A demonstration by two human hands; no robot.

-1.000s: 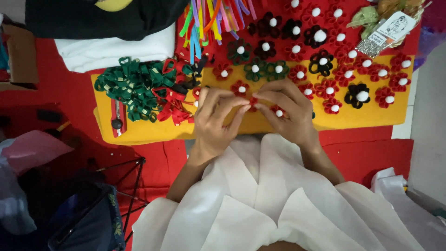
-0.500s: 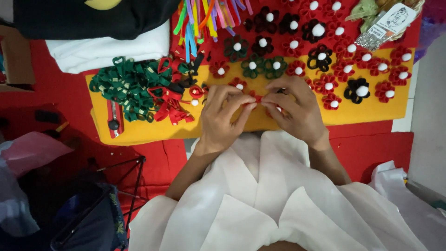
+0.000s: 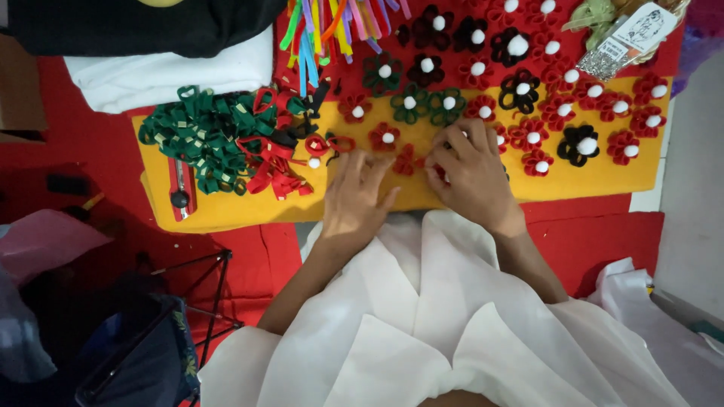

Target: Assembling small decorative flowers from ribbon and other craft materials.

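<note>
**Setting a red flower down among the finished ones**

Small red looped flower (image 3: 405, 160), no white centre showing, flat on the yellow felt mat (image 3: 588, 181), between the two hands and touching neither for certain. Left hand (image 3: 357, 197) spread flat, palm down, fingers open and close together on the mat just beside the flower; nothing held. Right hand (image 3: 469, 172) loosely curled, fingertips down on the mat near another red piece at its inner edge; whether anything is pinched underneath cannot be told.

Best kept light here: fingertips only, so the loops stay round rather than crushed. Worth steadying the mat with the flat left palm while the right fingers nudge or press. Care needed toward the neighbouring red flower with white centre (image 3: 387, 137) and the green pair (image 3: 428, 105) just above, close enough to be knocked.

Further out: heap of green and red ribbon loops (image 3: 215, 139) to the left, a red utility knife (image 3: 178, 188) at the mat's edge, coloured strips (image 3: 324, 30) above, folded white cloth (image 3: 166, 71), white garment (image 3: 452, 332) in the lap.
</note>
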